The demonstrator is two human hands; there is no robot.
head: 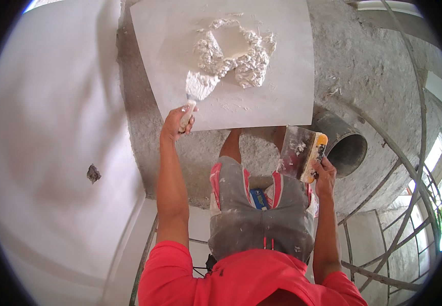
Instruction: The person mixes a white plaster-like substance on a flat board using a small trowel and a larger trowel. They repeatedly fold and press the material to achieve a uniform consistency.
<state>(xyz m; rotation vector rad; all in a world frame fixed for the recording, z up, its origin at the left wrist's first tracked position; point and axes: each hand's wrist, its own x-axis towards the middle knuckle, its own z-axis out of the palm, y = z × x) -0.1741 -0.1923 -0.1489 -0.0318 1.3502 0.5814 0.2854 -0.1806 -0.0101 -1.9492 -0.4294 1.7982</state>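
Observation:
In my left hand is a putty knife, its blade loaded with white plaster compound. That blade rests over the pale board in front of me, touching or just beside a rough ring of the same compound. A smooth, pale patch lies inside the ring. My right hand grips the yellow-and-black handle of a wide taping knife, held off the board by its near right corner. Its metal blade points left and carries a few white smears and lumps.
A grey plastic pipe lies on the rough concrete floor to the right. Bent metal scaffold tubes curve past it. Along the left runs a white wall with a small hole. Blue packaging shows between my legs.

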